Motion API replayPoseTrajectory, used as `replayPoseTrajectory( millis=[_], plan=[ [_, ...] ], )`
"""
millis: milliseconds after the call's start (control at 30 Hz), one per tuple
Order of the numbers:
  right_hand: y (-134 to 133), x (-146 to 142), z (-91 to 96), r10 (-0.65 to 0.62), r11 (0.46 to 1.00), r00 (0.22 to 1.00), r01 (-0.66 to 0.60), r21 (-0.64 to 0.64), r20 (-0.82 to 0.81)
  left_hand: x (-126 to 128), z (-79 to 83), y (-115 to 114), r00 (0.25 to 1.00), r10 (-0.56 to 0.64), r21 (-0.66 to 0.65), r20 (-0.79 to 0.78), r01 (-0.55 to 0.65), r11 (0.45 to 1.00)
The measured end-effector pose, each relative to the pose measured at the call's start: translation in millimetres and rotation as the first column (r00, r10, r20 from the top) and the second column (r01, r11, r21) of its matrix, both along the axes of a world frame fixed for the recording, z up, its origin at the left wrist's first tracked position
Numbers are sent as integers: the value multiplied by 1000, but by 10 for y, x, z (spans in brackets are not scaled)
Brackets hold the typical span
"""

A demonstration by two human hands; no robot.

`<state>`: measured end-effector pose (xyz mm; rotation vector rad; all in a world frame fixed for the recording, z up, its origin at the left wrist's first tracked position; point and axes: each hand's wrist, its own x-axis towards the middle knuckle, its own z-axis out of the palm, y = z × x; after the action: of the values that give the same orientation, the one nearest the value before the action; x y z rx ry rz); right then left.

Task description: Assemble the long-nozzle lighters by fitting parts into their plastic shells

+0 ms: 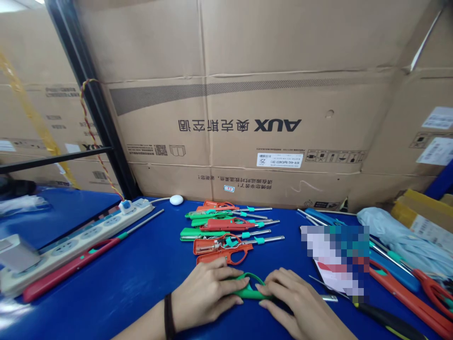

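Pinching the green lighter (247,294) from both ends, low at the front of the counter (141,283), in front of a row of lighters (205,245). Left hand (203,295): fingers closed on the handle end, tips near the loop. Right hand (297,300): fingers bunched toward the tube end, tips at the loop's other side. Metal tube (330,298) shows beyond the right hand; its middle is hidden. Cannot tell whether the body touches the counter.

Handling, by judgement: light, stiff plastic, smooth enough to turn in damp fingers. Tube likely rigid but slim; poor place to push or lever. The loop looks thin, so probably the part to spare from squeezing. Nearest orange lighter lies open, small parts and wire exposed; if this one is built alike, its insides are delicate. Best hold: thick handle in the left, body just behind the tube in the right.
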<state>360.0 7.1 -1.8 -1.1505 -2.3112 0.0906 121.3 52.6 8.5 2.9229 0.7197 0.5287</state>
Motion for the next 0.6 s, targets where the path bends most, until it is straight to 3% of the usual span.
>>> replayPoseTrajectory(
  millis=[200,433,600],
  plan=[
    [-3,26,-66,47,989,997,-55,136,65,16,-1,-31,997,-65,129,52,58,990],
    [34,62,-29,41,998,999,-42,51,15,-36,26,57,991,-38,-6,130,39,999],
    [43,84,16,39,996,999,-41,75,16,-32,9,45,980,48,-85,195,-32,996]
  ],
)
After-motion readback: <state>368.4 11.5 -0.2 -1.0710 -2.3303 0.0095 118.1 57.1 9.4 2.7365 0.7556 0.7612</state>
